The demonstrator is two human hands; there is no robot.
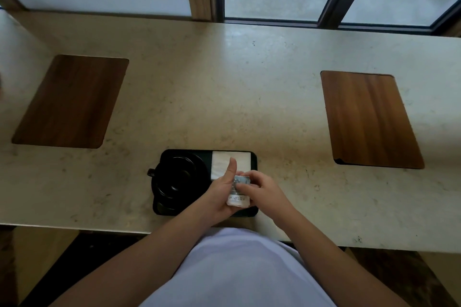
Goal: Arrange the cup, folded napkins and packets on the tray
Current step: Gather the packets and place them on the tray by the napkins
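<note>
A black tray [253, 157] lies at the near edge of the stone counter. On its left half stands a black cup [174, 177] on a black saucer, handle pointing left. A white folded napkin [220, 163] lies flat on the tray's far right part. Over the tray's right half, both hands hold a small stack of white and silver packets [238, 192]. My left hand [220, 193] cups the packets from the left with the thumb raised. My right hand [262, 190] pinches their top right edge. The tray's near right part is hidden by the hands.
Two dark wooden boards are set into the beige counter [224, 97], one at the left [72, 102] and one at the right [369, 119]. A window with dark frames runs along the counter's far edge. My white shirt fills the bottom of the view.
</note>
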